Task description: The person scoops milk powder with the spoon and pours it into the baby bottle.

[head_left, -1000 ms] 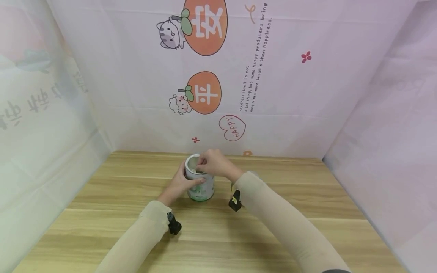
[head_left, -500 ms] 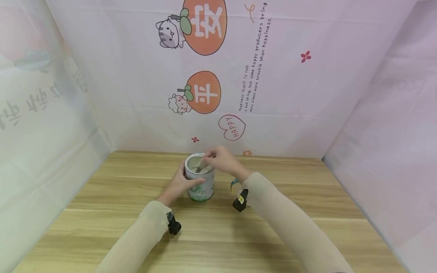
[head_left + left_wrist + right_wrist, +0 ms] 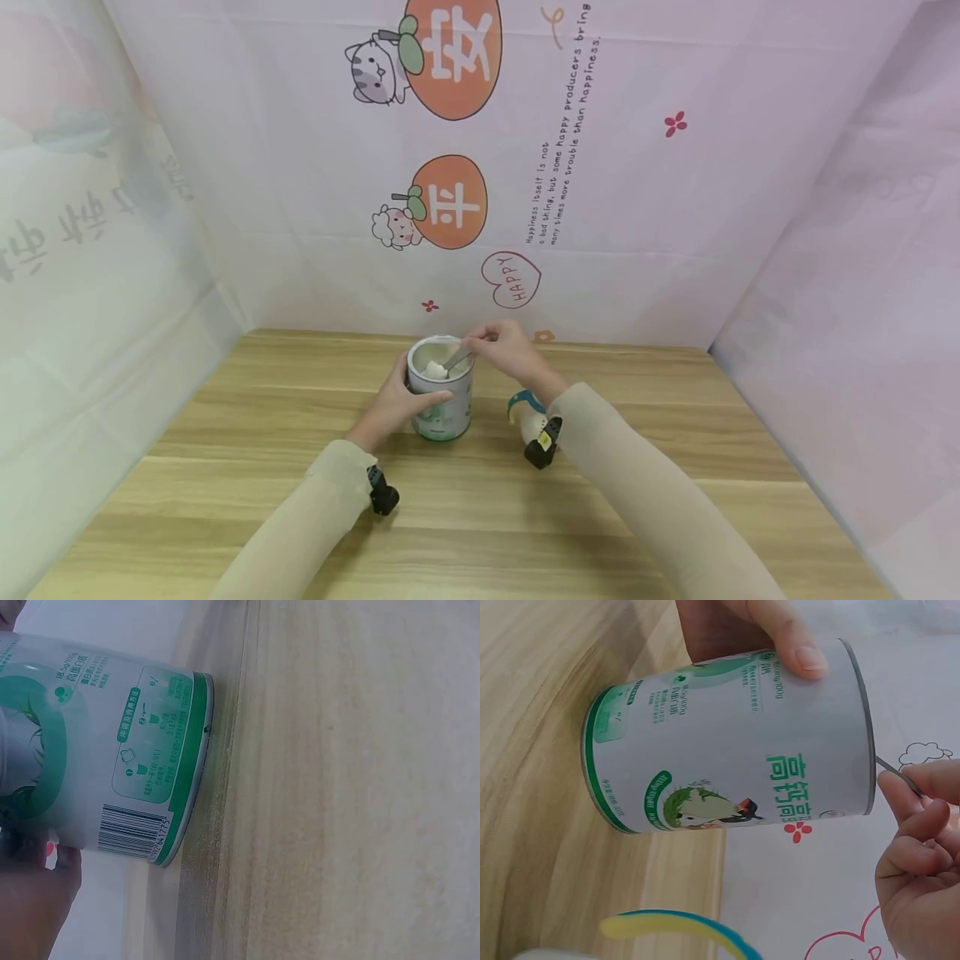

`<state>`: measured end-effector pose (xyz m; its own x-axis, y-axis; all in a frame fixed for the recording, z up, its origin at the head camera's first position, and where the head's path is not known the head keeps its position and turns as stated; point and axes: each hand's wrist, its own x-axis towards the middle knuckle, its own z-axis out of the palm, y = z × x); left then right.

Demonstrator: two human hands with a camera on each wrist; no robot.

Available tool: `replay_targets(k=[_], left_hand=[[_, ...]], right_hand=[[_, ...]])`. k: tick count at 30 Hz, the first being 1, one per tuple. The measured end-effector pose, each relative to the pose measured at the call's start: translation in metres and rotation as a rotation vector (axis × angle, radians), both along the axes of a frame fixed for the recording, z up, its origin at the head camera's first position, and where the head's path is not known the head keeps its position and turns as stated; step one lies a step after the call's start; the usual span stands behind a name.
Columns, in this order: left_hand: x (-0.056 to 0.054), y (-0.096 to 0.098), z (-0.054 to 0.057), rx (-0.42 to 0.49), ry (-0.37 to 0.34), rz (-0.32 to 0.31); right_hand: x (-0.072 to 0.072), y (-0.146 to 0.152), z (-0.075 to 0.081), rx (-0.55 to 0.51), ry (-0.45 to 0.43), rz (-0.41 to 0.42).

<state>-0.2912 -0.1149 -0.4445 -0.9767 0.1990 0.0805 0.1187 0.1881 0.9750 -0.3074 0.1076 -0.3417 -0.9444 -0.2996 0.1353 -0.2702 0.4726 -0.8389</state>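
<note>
- Grips the can point(image 3: 442, 421) with the left hand point(image 3: 397, 400), thumb across the front, fingers opened to the can's girth and mostly hidden behind.
- Pinches the spoon point(image 3: 459, 357) by its thin handle with the right hand point(image 3: 506, 348), fingertips nearly closed together, the rest curled in.
- Has the can upright and lidless on the counter point(image 3: 450, 542), near the cloth point(image 3: 637, 217), the spoon slanting out of the mouth with a white heap point(image 3: 435, 370) at the low end.
- Could spill the heap by tilting the spoon or catching it on the rim.
- Could drop the spoon by letting so narrow a handle twist in so small a pinch.
- Could tip the can by slackening the left hand or levering the spoon hard against the rim.
- Could knock the pale thing point(image 3: 532, 427), with its teal-and-yellow handle point(image 3: 528, 399), by lowering the right sleeve point(image 3: 652, 483).
- Reads on the can: "高钙高", cut off there; "18.5g/100g 高蛋白质"; "冲调及食用方法"; a barcode point(image 3: 131, 832) ending "641775". No brand legible.
- Reads on the cloth, sideways: "HAPPY" in a heart point(image 3: 512, 280); "平" and "安" on orange fruits point(image 3: 450, 202); "Happiness itself is not a bad thing, but some happy producers bring many times more trouble than happiness."
</note>
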Motion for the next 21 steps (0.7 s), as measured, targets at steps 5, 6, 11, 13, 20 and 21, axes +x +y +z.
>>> replay_targets(k=[5,6,11,13,20,21], left_hand=[[-0.001,0.000,-0.001,0.010,0.010,-0.003],[-0.001,0.000,-0.001,0.011,0.011,-0.003],[0.000,0.000,0.000,0.006,0.013,0.003],[0.000,0.000,0.000,0.007,0.011,0.002],[-0.001,-0.001,-0.001,0.010,0.012,-0.007],[-0.001,-0.001,-0.002,0.010,0.011,-0.007]], right_hand=[[0.000,0.003,-0.006,-0.055,0.009,-0.050],[0.001,0.003,-0.006,-0.065,0.008,-0.063],[0.002,0.004,-0.010,-0.108,0.013,-0.105],[0.002,0.005,-0.011,-0.113,0.036,-0.104],[0.003,0.005,-0.016,-0.078,0.115,-0.087],[0.003,0.005,-0.016,-0.079,0.114,-0.090]])
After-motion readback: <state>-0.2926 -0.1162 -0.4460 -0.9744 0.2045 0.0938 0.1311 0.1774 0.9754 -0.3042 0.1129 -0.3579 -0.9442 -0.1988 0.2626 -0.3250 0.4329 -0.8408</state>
